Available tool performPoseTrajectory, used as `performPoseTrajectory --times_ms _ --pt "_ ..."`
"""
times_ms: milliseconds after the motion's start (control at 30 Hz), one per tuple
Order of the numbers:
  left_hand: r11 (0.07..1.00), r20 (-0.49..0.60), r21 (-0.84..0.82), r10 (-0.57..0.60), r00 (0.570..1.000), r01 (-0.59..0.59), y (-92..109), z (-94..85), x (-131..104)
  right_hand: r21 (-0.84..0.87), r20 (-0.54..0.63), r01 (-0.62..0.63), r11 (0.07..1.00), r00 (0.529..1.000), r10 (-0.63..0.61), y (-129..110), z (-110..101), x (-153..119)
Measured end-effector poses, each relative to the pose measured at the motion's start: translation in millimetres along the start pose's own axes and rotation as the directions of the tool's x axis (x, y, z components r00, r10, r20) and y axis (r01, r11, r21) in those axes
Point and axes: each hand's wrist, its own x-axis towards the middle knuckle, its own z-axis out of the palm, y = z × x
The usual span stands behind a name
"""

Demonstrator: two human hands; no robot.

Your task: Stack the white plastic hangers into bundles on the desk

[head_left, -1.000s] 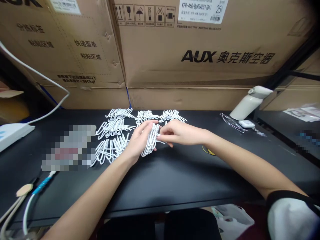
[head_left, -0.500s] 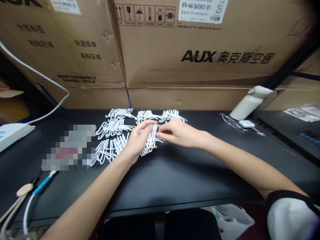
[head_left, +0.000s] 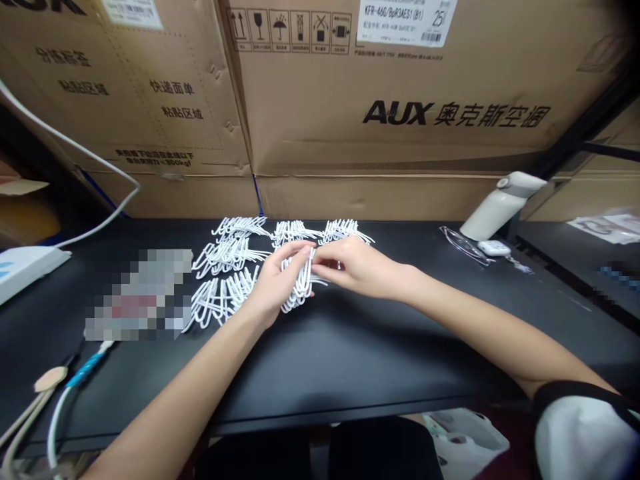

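Note:
My left hand (head_left: 276,280) is wrapped round a bundle of bent white wire hooks (head_left: 301,283), thumb on top, above the black tabletop. On its right, my right hand (head_left: 353,267) has thumb and forefinger pinched together at the upper end of the same bundle; its fingertips partly hide the wires there. More white hooks lie in groups behind and to the left: a front-left group (head_left: 213,303), one behind it (head_left: 223,257), a back-left group (head_left: 240,227), a back-middle group (head_left: 294,231) and a back-right group (head_left: 341,230). My left hand covers part of the nearest ones.
Large cardboard boxes (head_left: 400,153) stand along the back of the black table (head_left: 380,360). At right are a white bottle (head_left: 493,210) and a small white device (head_left: 494,248) beside clear plastic. A blurred flat object (head_left: 143,293), a cable (head_left: 87,370) and a white box (head_left: 25,267) lie left.
My right hand has shifted slightly left, its fingertips closer against the bundle. My left hand keeps its hold, and the groups on the table are unchanged.

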Motion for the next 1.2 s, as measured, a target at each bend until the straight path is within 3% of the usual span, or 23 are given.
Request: performPoseTrajectory --times_ms 167,567,900,1200 --pt "0.999 0.014 0.039 -0.009 1.0 0.008 -1.6 -0.5 -0.4 -0.051 0.038 0.01 0.999 0.999 -0.008 -1.1 1.7 -0.6" --pt "0.99 -0.05 -0.111 -0.093 0.994 0.087 5.6 -0.9 1.9 0.188 0.015 0.0 0.982 1.0 -0.003 4.4 -4.0 1.9" --pt "0.998 -0.044 -0.057 -0.041 0.998 0.039 2.0 -0.7 1.7 0.236 0.021 -0.05 0.971 0.999 0.046 7.0 -6.5 1.9" --pt "0.988 -0.052 -0.145 -0.054 0.997 0.046 8.5 1.2 -0.5 0.22 0.025 -0.066 0.973 0.998 0.062 9.4 -9.0 2.5"
